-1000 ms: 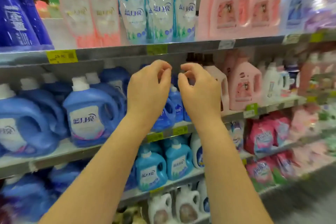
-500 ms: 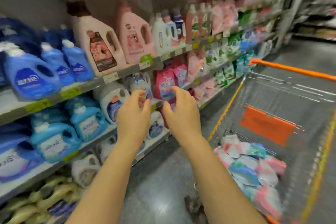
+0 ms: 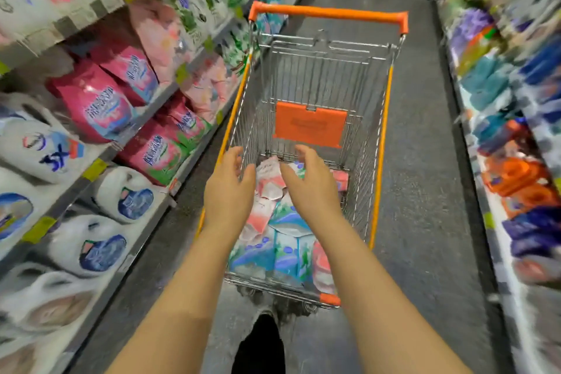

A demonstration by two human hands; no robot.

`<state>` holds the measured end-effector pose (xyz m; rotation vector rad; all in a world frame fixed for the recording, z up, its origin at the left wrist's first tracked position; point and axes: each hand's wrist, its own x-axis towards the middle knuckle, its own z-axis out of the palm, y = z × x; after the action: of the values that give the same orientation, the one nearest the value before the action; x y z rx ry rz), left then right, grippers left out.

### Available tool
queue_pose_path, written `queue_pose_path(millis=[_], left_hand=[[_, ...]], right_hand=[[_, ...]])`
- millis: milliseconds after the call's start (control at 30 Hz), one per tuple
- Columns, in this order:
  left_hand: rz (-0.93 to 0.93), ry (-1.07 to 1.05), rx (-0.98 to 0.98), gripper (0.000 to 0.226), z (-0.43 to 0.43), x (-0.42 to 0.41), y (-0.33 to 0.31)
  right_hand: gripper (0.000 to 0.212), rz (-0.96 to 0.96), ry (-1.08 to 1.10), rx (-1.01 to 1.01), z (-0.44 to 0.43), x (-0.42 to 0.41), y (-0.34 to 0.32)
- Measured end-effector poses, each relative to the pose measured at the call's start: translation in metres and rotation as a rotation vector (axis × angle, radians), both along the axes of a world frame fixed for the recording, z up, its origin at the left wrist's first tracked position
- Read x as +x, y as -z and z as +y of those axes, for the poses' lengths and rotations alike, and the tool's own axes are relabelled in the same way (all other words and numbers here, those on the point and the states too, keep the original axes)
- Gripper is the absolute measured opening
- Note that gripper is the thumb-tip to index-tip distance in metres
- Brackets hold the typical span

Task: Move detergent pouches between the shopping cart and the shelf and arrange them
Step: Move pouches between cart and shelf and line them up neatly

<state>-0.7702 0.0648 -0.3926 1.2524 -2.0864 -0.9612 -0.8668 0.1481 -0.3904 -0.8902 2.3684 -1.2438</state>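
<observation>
A wire shopping cart [image 3: 382,143] with orange trim stands in the aisle straight ahead. Several detergent pouches [image 3: 285,237], pink ones and blue-green ones, lie piled in its basket. My left hand [image 3: 228,191] and my right hand [image 3: 309,185] hover side by side above the pile, palms facing each other, fingers relaxed and holding nothing. Neither hand touches a pouch. The shelf [image 3: 136,127] on my left carries pink pouches and white jugs.
An orange handle bar [image 3: 328,13] and an orange child-seat flap [image 3: 309,127] mark the cart's far end. A second shelf [image 3: 510,161] of blurred colourful packs lines the right side. Grey floor [image 3: 425,191] runs between cart and right shelf. My dark shoe [image 3: 261,346] shows below.
My view swung from the upper shelf down and right to the cart. Both empty hands came off the shelf and now hang over the pouches in the basket.
</observation>
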Motion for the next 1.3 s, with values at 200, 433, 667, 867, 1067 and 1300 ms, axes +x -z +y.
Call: queue_pose_path(millis=[200,433,667,867,1067,1300], left_hand=[[-0.197,0.177,0.124,0.050,-0.034,-0.060,0.080],[-0.370,0.353,0.304,0.064,-0.055,-0.098,0.177],[-0.523,0.477,0.483,0.068,-0.060,-0.106,0.275],[-0.600,0.425,0.492,0.052,-0.071,-0.123,0.317],[-0.716,0.377,0.514,0.061,-0.076,-0.138,0.336],[-0.306,0.124,1.118,0.060,-0.077,-0.127,0.301]], right_hand=[[0.050,-0.210,0.220,0.162,-0.016,-0.046,0.080],[0.046,-0.504,0.418,0.354,-0.020,-0.072,0.170],[0.042,-0.844,0.589,0.427,-0.028,-0.064,0.252],[0.029,-0.942,0.703,0.319,-0.044,-0.067,0.283],[0.028,-0.946,0.726,0.434,-0.047,-0.076,0.291],[0.018,-0.679,0.593,0.339,-0.073,-0.089,0.220]])
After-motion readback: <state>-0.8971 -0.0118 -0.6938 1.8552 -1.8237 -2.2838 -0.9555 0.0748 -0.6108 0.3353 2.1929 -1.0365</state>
